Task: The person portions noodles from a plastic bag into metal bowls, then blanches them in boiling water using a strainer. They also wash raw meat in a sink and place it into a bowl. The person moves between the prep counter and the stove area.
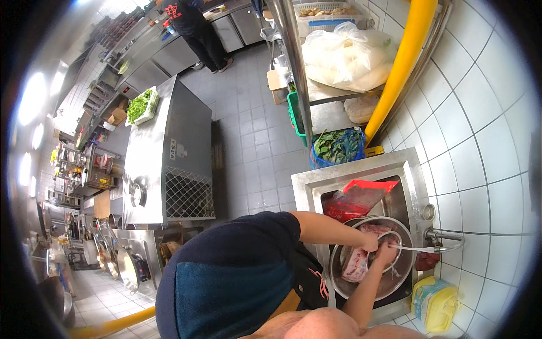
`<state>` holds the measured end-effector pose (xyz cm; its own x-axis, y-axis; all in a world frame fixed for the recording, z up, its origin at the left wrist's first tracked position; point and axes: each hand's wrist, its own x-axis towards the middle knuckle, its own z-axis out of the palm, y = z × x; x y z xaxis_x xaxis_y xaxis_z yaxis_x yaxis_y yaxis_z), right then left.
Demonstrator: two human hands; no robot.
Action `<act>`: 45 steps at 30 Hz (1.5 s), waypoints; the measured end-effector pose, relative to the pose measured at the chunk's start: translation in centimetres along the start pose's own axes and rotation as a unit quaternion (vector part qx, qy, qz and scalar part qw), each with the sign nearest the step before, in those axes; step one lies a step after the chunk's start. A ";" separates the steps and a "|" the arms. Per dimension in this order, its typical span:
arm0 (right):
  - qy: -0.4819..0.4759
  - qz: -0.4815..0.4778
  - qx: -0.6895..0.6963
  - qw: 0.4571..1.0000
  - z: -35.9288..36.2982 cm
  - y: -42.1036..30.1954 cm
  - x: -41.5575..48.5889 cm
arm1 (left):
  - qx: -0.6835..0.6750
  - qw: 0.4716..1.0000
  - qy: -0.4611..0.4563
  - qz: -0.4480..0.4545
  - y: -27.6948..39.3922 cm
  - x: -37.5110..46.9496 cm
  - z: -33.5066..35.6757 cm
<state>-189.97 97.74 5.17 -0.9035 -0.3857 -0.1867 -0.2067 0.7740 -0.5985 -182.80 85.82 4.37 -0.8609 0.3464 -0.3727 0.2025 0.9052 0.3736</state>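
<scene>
A large metal bowl [338,254] stands in the stainless steel sink in front of me. Pieces of raw meat [355,268] lie in it, with a smaller round metal bowl [399,244] among them. My left hand [369,243] is at the near rim of the smaller bowl, fingers curled. My right hand [385,254] reaches down into that bowl, its fingertips hidden. Water [408,248] streams from the faucet [453,243] onto the right hand. What either hand grips is not clear. A red plastic bag [360,199] lies in the sink beside the large bowl.
A steel rack [298,63] beside the sink holds a white plastic bag [347,59] and a blue bag of leafy greens [338,146]. A yellow pipe [400,63] rises along the tiled wall. A yellow package [436,303] sits beside the sink. Another person [199,29] stands at a far counter.
</scene>
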 end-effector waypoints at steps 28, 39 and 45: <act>-0.023 0.130 0.000 0.991 -7.4 -4.0 -10.4 | -0.646 0.602 0.180 -0.434 1.2 0.5 -4.2; 0.313 0.021 0.101 0.944 -11.8 -9.2 -16.6 | -0.921 0.359 -0.011 -0.151 2.0 6.1 -3.6; 0.387 0.054 0.033 0.920 -12.1 -5.7 -17.7 | -0.726 0.673 0.010 -0.141 3.0 7.3 -7.4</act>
<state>-177.30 106.20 21.32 -0.9190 0.1858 0.3477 -0.0990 0.7449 -0.6597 -191.98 89.22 9.05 -0.7785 0.1946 -0.5967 -0.6274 -0.2661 0.7318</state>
